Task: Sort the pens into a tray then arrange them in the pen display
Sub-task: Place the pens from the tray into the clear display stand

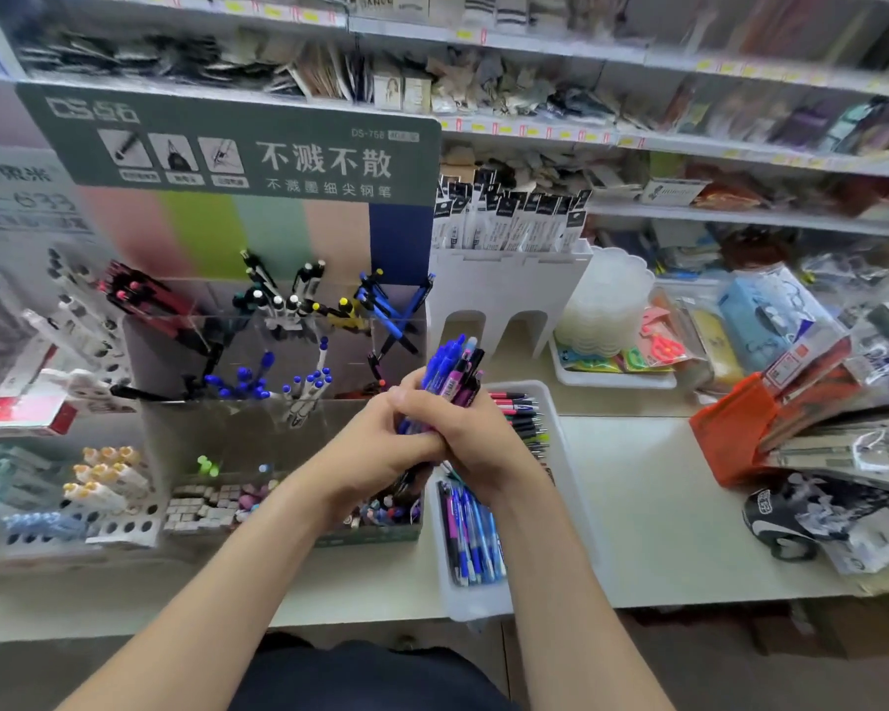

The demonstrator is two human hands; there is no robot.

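- Shop counter [663, 505], pale, lower right of frame; blurred stocked shelves [637, 141] across the top.
- Pen display [278, 351], left of centre: clear compartments holding red, black and blue pens under a green sign.
- Tray [578, 484], white, just right of the display; loose pens [470, 536] lie inside.
- Bundle of pens [455, 372], mostly blue and purple, upright at centre, above the tray's left edge.
- Left hand [375, 443]: fingers curled round the bundle.
- Right hand [463, 433]: fingers apparently wrapped round the same bundle, touching the left hand.

The counter [663, 505] lies bare right of the tray [578, 505], up to the orange pouch [730, 438] and a black item [776, 526]. Left, the display [227, 433] stands just beside the tray, its upper compartments crowded with slanting pens [381, 310]; a white stand [504, 284] blocks the back.
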